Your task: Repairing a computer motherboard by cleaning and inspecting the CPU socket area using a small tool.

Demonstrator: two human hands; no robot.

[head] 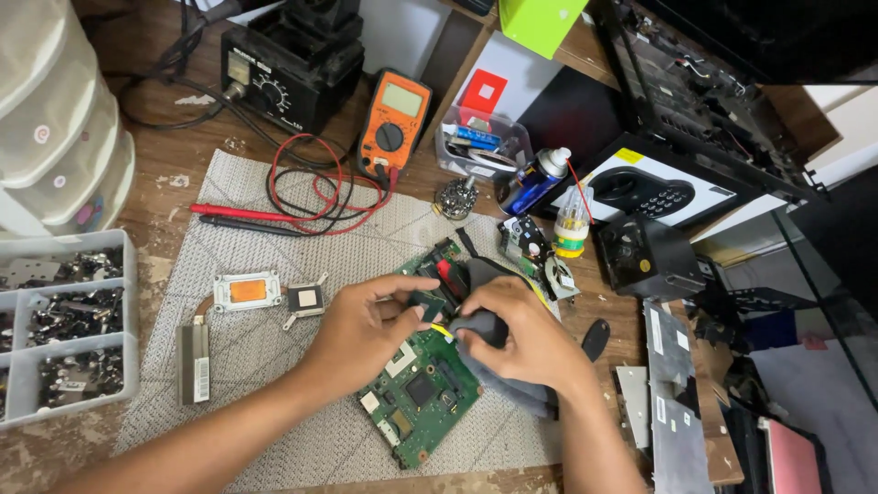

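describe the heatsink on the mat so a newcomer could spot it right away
Start at the grey woven mat on the wooden bench. Left of the left hand lies the heatsink: a silver plate with a copper-orange square in its middle, unlike the smaller bracket beside it.

Circuit board (422, 389) on mat (274, 366); multimeter (393, 123) behind.

A glossy green circuit board (422, 384) lies on a woven grey mat (274, 366) over worn, scuffed wooden table (174, 174)

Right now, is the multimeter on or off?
Cannot tell. The orange multimeter lies face up; its display looks blank, but dial position is unreadable.
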